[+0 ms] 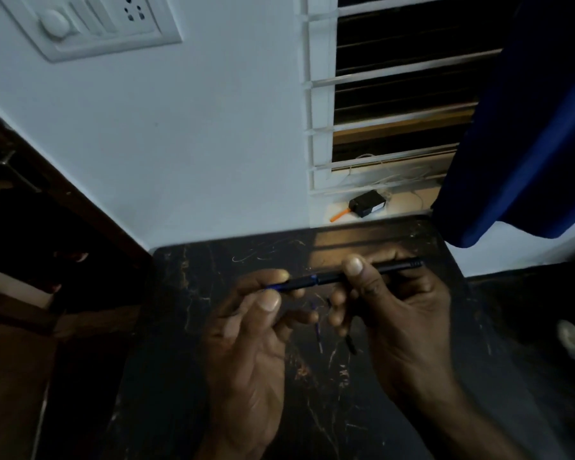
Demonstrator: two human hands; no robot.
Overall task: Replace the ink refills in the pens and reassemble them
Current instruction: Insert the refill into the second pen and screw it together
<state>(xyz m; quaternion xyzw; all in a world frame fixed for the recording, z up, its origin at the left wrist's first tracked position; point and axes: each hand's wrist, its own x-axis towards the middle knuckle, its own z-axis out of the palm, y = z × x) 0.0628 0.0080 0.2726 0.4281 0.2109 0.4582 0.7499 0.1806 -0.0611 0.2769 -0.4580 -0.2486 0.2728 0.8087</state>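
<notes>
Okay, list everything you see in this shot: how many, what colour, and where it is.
pen: one, black with a blue band, held level above the table
thin blue piece: one, bluish, lying on the table under the hands
thin black piece: one, black, on the table beside the blue one
table: one, black with pale veins, against the wall
small box: one, black, on the window sill
orange piece: one, orange, by the box
switch panel: one, white, on the wall, upper left
window: one, white frame and bars, dark behind
curtain: one, blue, right of the window
left hand: pinches the pen's blue left end
right hand: holds the barrel, thumb on top
</notes>
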